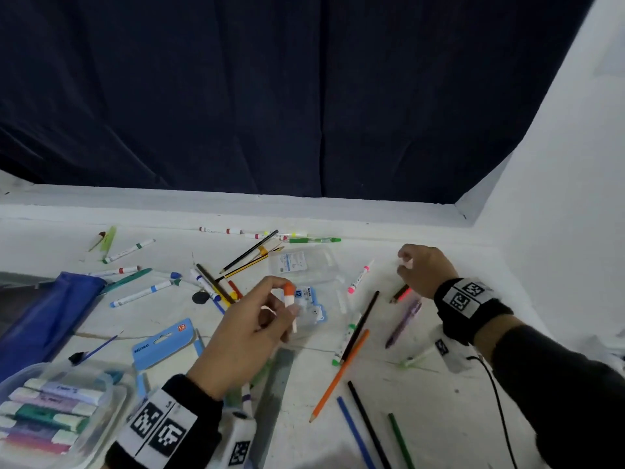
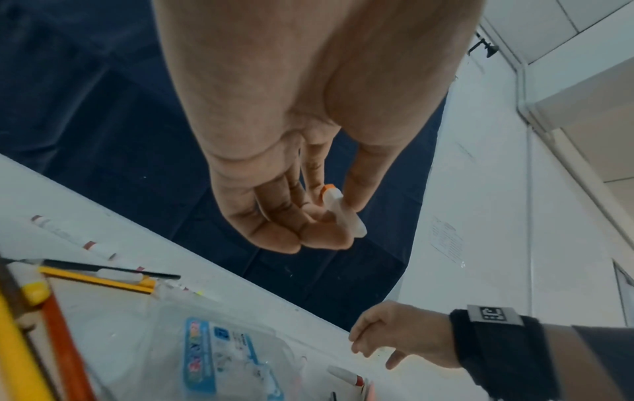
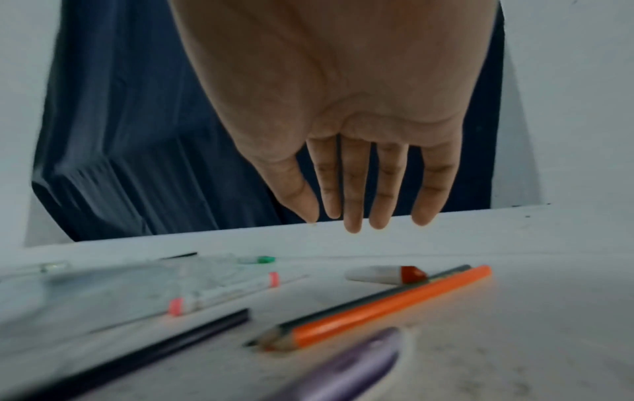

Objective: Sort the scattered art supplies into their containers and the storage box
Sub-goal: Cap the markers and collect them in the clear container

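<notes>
My left hand (image 1: 280, 304) is raised over the middle of the table and pinches a short white marker with an orange cap (image 1: 288, 296) between thumb and fingers; the left wrist view shows that marker (image 2: 338, 206) at the fingertips. My right hand (image 1: 411, 269) hovers at the far right with its fingers (image 3: 353, 217) straight and empty. Just below them a white cap with a red end (image 3: 377, 274) lies on the table. A clear storage box (image 1: 111, 411) of pastel highlighters stands at the front left, a blue pencil pouch (image 1: 47, 309) behind it.
Markers, pencils and pens lie scattered over the white table (image 1: 422, 418): an orange pencil (image 1: 338, 374), a purple pen (image 1: 404, 323), a pink marker (image 1: 360, 277). Clear marker packaging (image 1: 304, 265) lies mid-table. A white wall (image 1: 558, 198) closes the right side, a dark curtain the back.
</notes>
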`<state>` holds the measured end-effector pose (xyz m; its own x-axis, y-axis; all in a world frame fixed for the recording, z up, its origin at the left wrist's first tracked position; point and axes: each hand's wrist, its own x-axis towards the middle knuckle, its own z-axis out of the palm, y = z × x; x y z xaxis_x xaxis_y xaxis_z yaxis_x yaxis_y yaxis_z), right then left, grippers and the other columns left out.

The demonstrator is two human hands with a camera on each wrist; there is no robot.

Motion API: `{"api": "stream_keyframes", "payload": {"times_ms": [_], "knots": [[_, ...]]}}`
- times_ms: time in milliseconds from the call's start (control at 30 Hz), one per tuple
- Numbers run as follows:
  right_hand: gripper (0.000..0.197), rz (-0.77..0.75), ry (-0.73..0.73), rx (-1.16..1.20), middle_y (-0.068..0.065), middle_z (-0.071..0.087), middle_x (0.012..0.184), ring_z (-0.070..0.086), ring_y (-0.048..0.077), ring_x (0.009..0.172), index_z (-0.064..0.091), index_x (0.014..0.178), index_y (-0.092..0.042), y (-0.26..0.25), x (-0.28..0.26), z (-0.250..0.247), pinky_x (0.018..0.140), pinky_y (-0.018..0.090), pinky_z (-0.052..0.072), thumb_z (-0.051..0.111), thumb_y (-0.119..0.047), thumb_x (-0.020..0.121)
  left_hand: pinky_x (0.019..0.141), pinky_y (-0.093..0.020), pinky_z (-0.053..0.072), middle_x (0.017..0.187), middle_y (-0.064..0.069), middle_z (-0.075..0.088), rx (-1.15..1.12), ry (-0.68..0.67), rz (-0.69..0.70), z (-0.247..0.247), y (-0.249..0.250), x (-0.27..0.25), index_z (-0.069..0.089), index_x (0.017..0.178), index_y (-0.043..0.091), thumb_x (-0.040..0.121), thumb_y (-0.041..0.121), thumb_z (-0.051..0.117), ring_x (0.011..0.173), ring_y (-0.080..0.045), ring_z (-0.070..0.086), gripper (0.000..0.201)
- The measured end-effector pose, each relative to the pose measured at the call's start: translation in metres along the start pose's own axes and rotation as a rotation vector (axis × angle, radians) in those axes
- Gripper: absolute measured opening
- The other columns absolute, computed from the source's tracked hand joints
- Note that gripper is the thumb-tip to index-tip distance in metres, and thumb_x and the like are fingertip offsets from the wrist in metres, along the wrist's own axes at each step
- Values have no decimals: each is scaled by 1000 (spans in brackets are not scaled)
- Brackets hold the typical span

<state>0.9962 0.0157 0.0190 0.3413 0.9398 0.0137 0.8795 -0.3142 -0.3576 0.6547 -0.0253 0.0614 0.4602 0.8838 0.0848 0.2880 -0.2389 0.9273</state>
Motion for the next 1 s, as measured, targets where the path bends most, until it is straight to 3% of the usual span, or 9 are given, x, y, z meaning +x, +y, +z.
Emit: {"api": "stream_keyframes", "payload": {"times_ms": [133,300,367,533,633,733,833,900,1000], "knots": [[38,59,-131,-235,7,59,130,54,29,119,51,133,-19,14,27,-2,97,39,45,48,-23,95,71,-43,57,75,-3,60,-22,5,19,2,4,13,59,114,28,97,21,61,68,-22,66,19],[29,47,-215,-493,4,62,107,57,26,105,58,110,-17,8,36,2,95,42,40,43,-5,88,65,-51,59,76,-3,58,-6,42,23,-3,9,20,60,117,28,88,35,61,69,-25,67,29],[25,23,-207,-523,3,60,104,57,26,102,57,102,-17,7,37,6,93,41,41,43,-3,86,67,-49,59,77,-4,59,12,66,26,-6,11,21,61,116,28,86,37,61,70,-25,68,31],[23,-45,-184,-535,3,57,106,57,26,107,58,103,-16,1,32,9,95,42,44,45,-5,88,66,-33,56,75,-7,59,12,98,22,-10,16,18,61,114,26,86,36,60,68,-21,66,31],[13,-70,-103,-431,4,55,102,58,27,101,56,96,-14,-5,24,5,88,37,47,46,-10,88,64,-32,55,74,-7,59,5,114,25,-14,18,11,62,115,25,87,33,61,68,-22,66,29],[15,-133,35,-168,4,54,100,56,25,91,63,98,-9,-20,8,2,77,31,46,54,-16,88,72,-37,55,76,-11,61,-4,143,55,-24,17,-1,63,116,26,90,28,61,70,-22,66,27],[11,-216,137,196,1,56,90,58,18,82,72,90,-8,-53,-26,-1,70,21,40,67,-14,82,74,-25,53,78,-14,61,-53,206,92,-35,20,-21,65,118,23,93,15,61,71,-18,66,27],[6,-258,179,365,-1,61,87,59,11,78,74,84,-11,-81,-57,-4,72,15,44,71,-11,79,72,-17,52,81,-20,59,-113,247,96,-44,24,-39,67,119,19,93,9,60,71,-19,64,29],[12,-263,141,583,-7,64,85,62,3,80,76,80,-19,-122,-106,-8,73,7,44,71,-8,77,76,-23,54,84,-21,58,-151,285,77,-62,21,-69,68,120,24,92,14,60,76,-28,62,31]]}}
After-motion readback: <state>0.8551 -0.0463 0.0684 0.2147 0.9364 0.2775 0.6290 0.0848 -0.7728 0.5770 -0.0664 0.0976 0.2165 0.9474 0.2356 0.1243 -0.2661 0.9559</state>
